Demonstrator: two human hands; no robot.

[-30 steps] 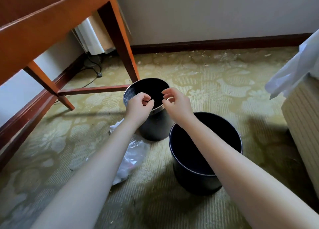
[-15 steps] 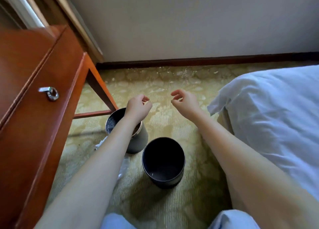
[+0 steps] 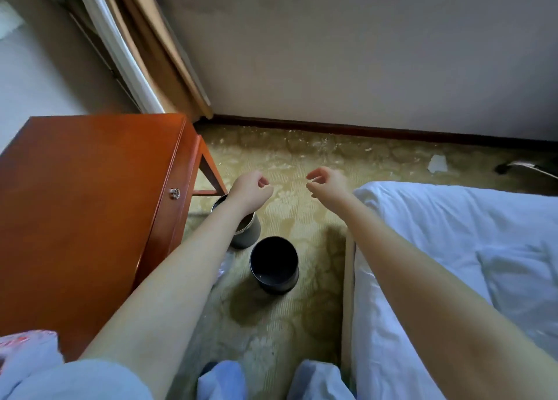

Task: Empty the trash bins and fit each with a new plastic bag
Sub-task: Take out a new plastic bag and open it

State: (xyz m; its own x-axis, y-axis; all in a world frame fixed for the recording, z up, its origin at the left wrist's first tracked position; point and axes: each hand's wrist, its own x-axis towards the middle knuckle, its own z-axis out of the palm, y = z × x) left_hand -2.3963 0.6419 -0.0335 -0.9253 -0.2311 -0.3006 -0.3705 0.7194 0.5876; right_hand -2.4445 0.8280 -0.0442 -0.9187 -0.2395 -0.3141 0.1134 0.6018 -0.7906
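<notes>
Two round bins stand on the patterned carpet between a desk and a bed. The black bin [image 3: 274, 265] is nearer to me, upright, and no bag shows in it. The grey bin [image 3: 248, 234] stands just behind it to the left, its mouth mostly hidden by my left forearm. A crumpled clear plastic bag [image 3: 224, 269] lies on the floor left of the black bin, largely hidden. My left hand [image 3: 252, 190] hovers high above the grey bin, fingers curled into a fist. My right hand [image 3: 327, 180] floats beside it, fingers loosely curled, with nothing seen in it.
A reddish wooden desk [image 3: 90, 203] with a metal drawer knob [image 3: 174, 193] fills the left. A bed with white sheets [image 3: 453, 248] fills the right. A dark skirting board runs along the far wall, with a paper scrap [image 3: 437, 163] on the carpet near it.
The view has risen from close above the bins to standing height. Both hands have lifted away from the grey bin's rim and moved apart.
</notes>
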